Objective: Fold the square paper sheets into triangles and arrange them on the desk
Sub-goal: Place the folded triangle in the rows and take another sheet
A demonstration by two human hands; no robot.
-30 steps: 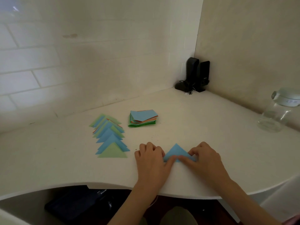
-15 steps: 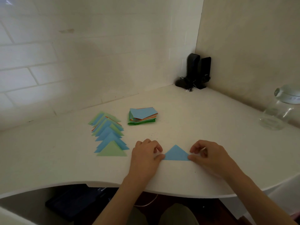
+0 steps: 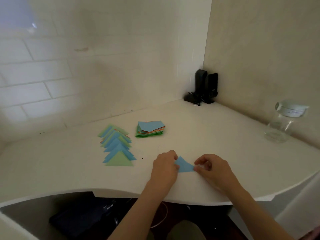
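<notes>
Now the blue triangle (image 3: 183, 165) lifts — left corner raised.

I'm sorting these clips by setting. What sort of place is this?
Probably a home desk nook: a white corner desk against a tiled wall, small black speakers in the corner, a glass jar at the side.
</notes>
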